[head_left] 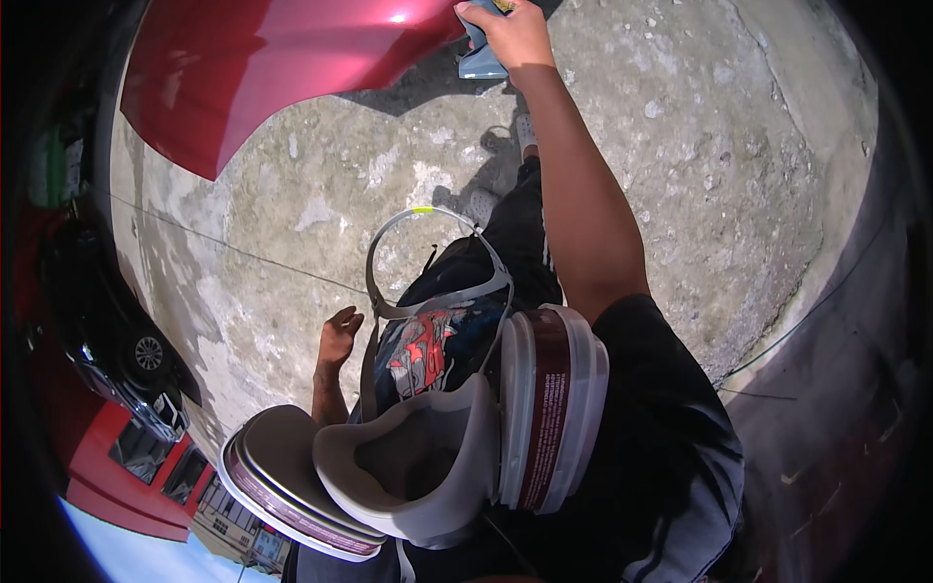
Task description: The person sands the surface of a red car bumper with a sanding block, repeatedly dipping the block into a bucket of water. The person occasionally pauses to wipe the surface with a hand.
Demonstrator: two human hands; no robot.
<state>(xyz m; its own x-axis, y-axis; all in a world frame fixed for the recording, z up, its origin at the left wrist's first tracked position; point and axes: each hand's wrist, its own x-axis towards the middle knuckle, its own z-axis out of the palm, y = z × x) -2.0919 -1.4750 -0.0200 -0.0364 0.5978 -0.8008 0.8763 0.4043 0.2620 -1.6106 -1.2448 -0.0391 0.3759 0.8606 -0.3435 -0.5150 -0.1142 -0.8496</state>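
At the top, my right hand [515, 37] is closed on a grey-blue folded sheet [481, 66]; its material is not clear. A bit of something yellow shows at the hand's upper edge, cut off by the frame. Right beside the sheet is the pointed corner of a glossy red car body panel [292, 58], which has a curved cut-out along its lower edge. My left hand [338, 337] hangs low at my side, fingers loosely bent and a little apart, with nothing seen in it.
A grey respirator [408, 476] with two round filters hangs at my chest, its head strap [371, 262] looping forward. Rough concrete ground [680, 126] lies below. A black car [121, 330] stands at the left, near a red structure [117, 466]. A thin cable [233, 243] crosses the ground.
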